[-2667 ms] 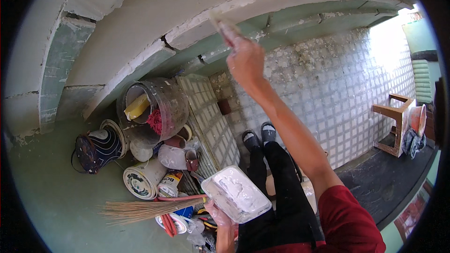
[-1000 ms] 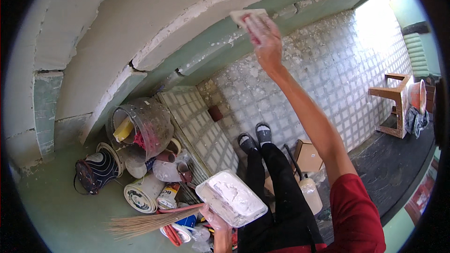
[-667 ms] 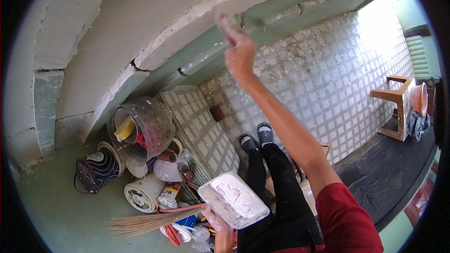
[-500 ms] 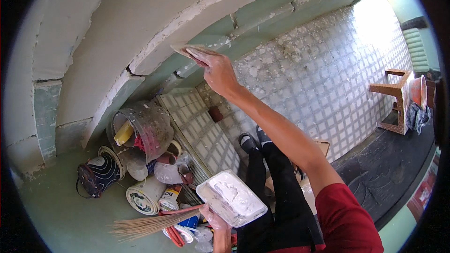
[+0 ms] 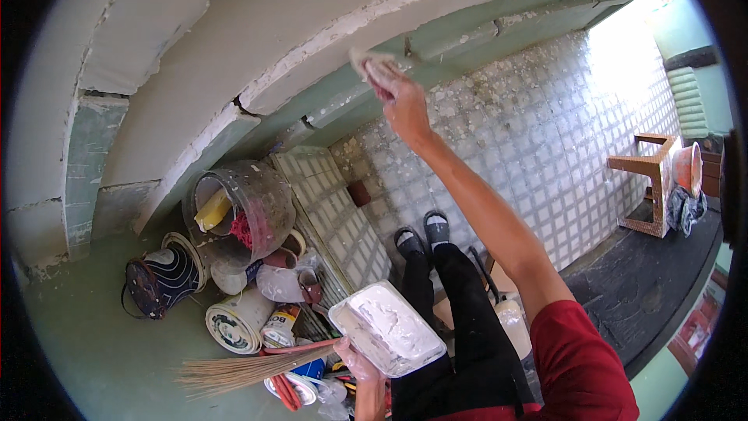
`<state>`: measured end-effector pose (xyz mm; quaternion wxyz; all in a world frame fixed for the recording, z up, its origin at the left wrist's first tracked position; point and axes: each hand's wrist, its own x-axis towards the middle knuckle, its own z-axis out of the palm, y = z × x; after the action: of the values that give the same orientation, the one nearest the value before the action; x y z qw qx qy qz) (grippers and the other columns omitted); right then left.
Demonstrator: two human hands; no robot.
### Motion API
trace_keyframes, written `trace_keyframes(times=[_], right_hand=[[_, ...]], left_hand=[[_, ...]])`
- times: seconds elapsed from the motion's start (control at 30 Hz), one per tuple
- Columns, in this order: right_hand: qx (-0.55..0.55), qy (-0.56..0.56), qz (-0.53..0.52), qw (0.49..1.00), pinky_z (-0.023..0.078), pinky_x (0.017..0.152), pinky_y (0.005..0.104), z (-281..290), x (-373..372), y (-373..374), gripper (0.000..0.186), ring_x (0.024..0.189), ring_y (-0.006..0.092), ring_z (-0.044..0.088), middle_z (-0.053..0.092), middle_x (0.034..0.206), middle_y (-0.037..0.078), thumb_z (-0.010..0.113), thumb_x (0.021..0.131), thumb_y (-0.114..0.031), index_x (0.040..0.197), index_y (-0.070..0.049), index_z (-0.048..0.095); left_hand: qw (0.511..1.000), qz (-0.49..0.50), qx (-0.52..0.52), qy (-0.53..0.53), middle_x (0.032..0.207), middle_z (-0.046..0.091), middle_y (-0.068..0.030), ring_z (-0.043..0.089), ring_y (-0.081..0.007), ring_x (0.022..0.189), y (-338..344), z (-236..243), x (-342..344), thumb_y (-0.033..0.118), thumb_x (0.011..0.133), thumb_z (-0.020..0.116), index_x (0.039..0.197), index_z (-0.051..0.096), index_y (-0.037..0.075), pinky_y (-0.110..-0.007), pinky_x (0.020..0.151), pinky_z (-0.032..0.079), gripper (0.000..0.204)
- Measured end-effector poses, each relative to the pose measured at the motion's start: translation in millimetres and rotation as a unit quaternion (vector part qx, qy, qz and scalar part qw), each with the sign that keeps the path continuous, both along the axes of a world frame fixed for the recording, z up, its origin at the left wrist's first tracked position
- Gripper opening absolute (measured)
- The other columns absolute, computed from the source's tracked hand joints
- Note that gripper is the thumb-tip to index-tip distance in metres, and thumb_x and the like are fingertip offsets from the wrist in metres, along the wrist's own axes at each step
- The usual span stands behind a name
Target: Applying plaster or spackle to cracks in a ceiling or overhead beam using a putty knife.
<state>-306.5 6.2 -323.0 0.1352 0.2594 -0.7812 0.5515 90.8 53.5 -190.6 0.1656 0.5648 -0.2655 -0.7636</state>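
Note:
My right hand [image 5: 407, 113] is raised at the end of an outstretched arm, its fingers closed round a pale, flat spreading blade [image 5: 369, 60], blurred and smeared with white. The blade is by the lower edge of a curved whitish wall ledge [image 5: 327, 70]; whether it touches cannot be told. Low down, my left hand [image 5: 361, 365] grips the side of a white rectangular tray [image 5: 419, 364], thumb toward its rim. White putty [image 5: 389, 318] lies in the tray, heaped toward its middle.
Left of my legs stand a clear tub [image 5: 269, 210], a dark patterned bucket [image 5: 167, 281], paint cans [image 5: 238, 320] and a stick broom [image 5: 234, 370]. A tiled step [image 5: 335, 214] borders them. Beyond are a speckled tiled floor [image 5: 499, 125], a brown stool [image 5: 654, 179] and a black counter [image 5: 623, 296].
My right hand and the blade have moved right and slightly up along the ledge. The view has shifted a little; my left hand still holds the tray in nearly the same place.

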Motion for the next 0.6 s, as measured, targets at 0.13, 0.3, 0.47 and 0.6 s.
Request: trace_keyframes(times=[0.13, 0.3, 0.47, 0.6], right_hand=[[0.034, -0.01, 0.075, 0.997, 0.045, 0.096, 0.0339, 15.9, 13.1, 16.9, 0.053, 0.112, 0.0299, 0.057, 0.061, 0.116, 0.017, 0.052, 0.071, 0.015, 0.118, -0.008, 0.062], [0.096, 0.089, -0.078, 0.988, 0.043, 0.098, 0.0361, 16.4, -35.9, 85.2, 0.042, 0.112, 0.0306, 0.056, 0.06, 0.12, 0.013, 0.06, 0.075, 0.005, 0.116, -0.007, 0.063], [0.123, 0.245, -0.102, 0.956, 0.04, 0.1, 0.038, 42.6, -89.1, 102.7, 0.041, 0.114, 0.0293, 0.053, 0.061, 0.12, 0.01, 0.065, 0.075, -0.004, 0.116, -0.008, 0.064], [0.183, 0.292, -0.095, 0.934, 0.036, 0.098, 0.0366, 2.5, -134.0, 109.0, 0.048, 0.118, 0.0242, 0.048, 0.056, 0.128, 0.001, 0.066, 0.073, -0.009, 0.121, -0.013, 0.061]], left_hand=[[1.0, 0.004, -0.008, 0.014, 0.123, 0.051, -0.0126, 0.051, -0.0292, 0.11, -8.0, 1.6, 8.4, 0.052, 0.079, 0.043, 0.13, 0.042, 0.004, -0.04, 0.095, 0.041, 0.07], [0.998, 0.038, 0.008, 0.048, 0.128, 0.048, -0.0136, 0.048, -0.0309, 0.116, -16.1, 13.7, 2.4, 0.051, 0.074, 0.049, 0.134, 0.038, 0.003, -0.043, 0.1, 0.037, 0.078], [0.997, 0.056, -0.006, 0.053, 0.123, 0.052, -0.0126, 0.053, -0.0301, 0.109, -16.0, -5.9, 7.2, 0.053, 0.079, 0.042, 0.132, 0.042, 0.005, -0.042, 0.094, 0.042, 0.071], [0.998, 0.065, -0.014, 0.013, 0.124, 0.052, -0.0126, 0.053, -0.0303, 0.109, 5.3, -15.8, -20.1, 0.052, 0.079, 0.043, 0.132, 0.042, 0.005, -0.042, 0.093, 0.043, 0.071]])
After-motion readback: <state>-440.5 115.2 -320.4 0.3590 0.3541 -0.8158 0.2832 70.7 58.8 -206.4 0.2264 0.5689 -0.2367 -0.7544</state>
